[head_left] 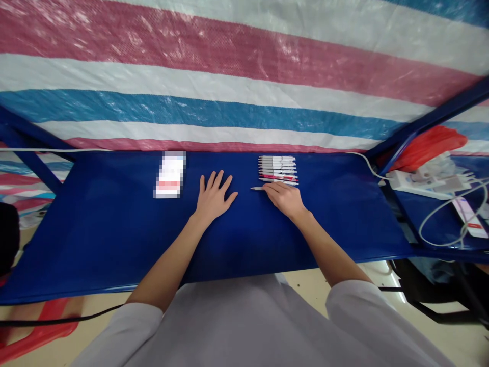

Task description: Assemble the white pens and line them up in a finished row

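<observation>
My left hand (214,198) lies flat on the blue tabletop (244,234), fingers spread, with nothing in it. My right hand (284,198) is closed on a pen (257,188), whose pale tip sticks out to the left of the fingers; the rest of it is hidden under the hand. Just beyond those fingers, several white and grey pens (277,164) lie side by side in a stacked row, all pointing left-right. One pen (278,178) among them has red on it, near my knuckles.
A blurred-out phone-like rectangle (170,175) lies left of my left hand. At the right stand a white power strip (416,184) with cables, a red plastic bag (428,147) and another phone (470,216). A striped plastic sheet (229,56) hangs behind the table.
</observation>
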A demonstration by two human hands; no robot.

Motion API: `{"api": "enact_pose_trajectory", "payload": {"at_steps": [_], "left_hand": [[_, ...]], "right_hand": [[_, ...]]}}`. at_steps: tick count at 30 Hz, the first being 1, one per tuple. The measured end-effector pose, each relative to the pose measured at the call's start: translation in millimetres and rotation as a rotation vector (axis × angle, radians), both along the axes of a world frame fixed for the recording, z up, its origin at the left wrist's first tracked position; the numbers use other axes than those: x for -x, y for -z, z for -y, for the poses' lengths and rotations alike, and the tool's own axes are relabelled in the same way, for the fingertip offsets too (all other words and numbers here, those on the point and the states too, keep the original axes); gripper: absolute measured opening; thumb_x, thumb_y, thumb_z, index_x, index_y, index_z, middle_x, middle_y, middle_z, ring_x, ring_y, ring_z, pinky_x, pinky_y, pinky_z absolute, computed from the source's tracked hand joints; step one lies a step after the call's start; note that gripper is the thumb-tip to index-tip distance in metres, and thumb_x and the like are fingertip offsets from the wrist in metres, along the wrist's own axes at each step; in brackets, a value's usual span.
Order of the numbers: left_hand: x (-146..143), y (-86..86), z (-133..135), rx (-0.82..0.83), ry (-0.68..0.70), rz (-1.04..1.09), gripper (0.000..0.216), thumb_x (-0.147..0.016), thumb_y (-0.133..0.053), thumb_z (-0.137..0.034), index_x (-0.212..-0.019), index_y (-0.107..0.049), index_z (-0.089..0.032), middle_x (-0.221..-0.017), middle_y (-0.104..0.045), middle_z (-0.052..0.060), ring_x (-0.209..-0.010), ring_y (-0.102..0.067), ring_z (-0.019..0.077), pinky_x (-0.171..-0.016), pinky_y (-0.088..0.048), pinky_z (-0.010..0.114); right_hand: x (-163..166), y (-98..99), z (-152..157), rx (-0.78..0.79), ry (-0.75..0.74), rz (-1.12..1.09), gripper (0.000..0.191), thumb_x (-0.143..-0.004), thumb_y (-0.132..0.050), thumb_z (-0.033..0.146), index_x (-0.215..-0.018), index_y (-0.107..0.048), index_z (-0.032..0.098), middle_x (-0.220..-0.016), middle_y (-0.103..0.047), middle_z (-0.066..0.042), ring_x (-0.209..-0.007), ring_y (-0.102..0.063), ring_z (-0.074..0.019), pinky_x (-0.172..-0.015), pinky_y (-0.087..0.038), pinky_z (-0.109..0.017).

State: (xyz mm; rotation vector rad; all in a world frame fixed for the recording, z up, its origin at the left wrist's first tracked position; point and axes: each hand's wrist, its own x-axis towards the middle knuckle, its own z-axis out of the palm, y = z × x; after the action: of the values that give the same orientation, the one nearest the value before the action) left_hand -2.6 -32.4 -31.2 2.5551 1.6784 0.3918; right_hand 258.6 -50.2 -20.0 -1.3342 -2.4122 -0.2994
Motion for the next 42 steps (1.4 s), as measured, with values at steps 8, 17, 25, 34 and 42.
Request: {"api": "enact_pose_trajectory", "payload": {"at_steps": [8,17,25,34,42], "left_hand": [[0,-0.3,2,0.017,-0.016,0.005,0.059,-0.098,-0.039,-0.052,-0.146,-0.047,-0.019,-0.157,-0.036,0.013,-0.146,-0.027,0.0347,-0.120,-0.011,0.058],[1,1.8,1,0.012,-0.014,-0.018,0.060,-0.098,-0.038,-0.052,-0.147,-0.046,-0.018,-0.156,-0.036,0.013,-0.146,-0.027,0.0346,-0.120,-0.012,0.057],[0,2.2,2,0.016,-0.024,-0.012,0.059,-0.098,-0.037,-0.052,-0.146,-0.047,-0.020,-0.157,-0.036,0.011,-0.147,-0.027,0.0334,-0.120,-0.011,0.057],[0,1.6,2,0.023,-0.021,-0.005,0.059,-0.098,-0.037,-0.053,-0.146,-0.047,-0.020,-0.157,-0.035,0.011,-0.147,-0.026,0.0332,-0.120,-0.012,0.057],[1,-0.6,3,0.026,-0.004,0.015,0.057,-0.097,-0.039,-0.050,-0.144,-0.051,-0.018,-0.156,-0.038,0.012,-0.146,-0.028,0.0339,-0.120,-0.012,0.057]], "right_hand": [[-11,-0.3,0,-0.033,0.107,0.009,0.027,-0.097,-0.048,0.021,-0.103,-0.074,0.023,-0.106,-0.078,-0.001,-0.096,-0.070,-0.0170,-0.073,-0.050,-0.025],[-18,-1.9,0,-0.013,0.112,0.078,0.029,-0.097,-0.046,0.018,-0.104,-0.073,0.025,-0.108,-0.077,0.000,-0.097,-0.066,-0.0170,-0.067,-0.046,-0.026],[-18,-5.6,-7,0.046,0.055,0.081,0.029,-0.097,-0.047,0.019,-0.105,-0.074,0.026,-0.110,-0.077,0.001,-0.095,-0.065,-0.0179,-0.068,-0.047,-0.027],[-19,-7.7,-6,0.065,0.050,0.073,0.030,-0.095,-0.048,0.016,-0.109,-0.073,0.026,-0.110,-0.076,-0.001,-0.094,-0.066,-0.0182,-0.063,-0.047,-0.027],[-15,-11.0,-1,0.081,0.046,0.082,0.032,-0.096,-0.046,0.014,-0.110,-0.072,0.025,-0.113,-0.075,-0.001,-0.101,-0.065,-0.0200,-0.069,-0.049,-0.028]]}}
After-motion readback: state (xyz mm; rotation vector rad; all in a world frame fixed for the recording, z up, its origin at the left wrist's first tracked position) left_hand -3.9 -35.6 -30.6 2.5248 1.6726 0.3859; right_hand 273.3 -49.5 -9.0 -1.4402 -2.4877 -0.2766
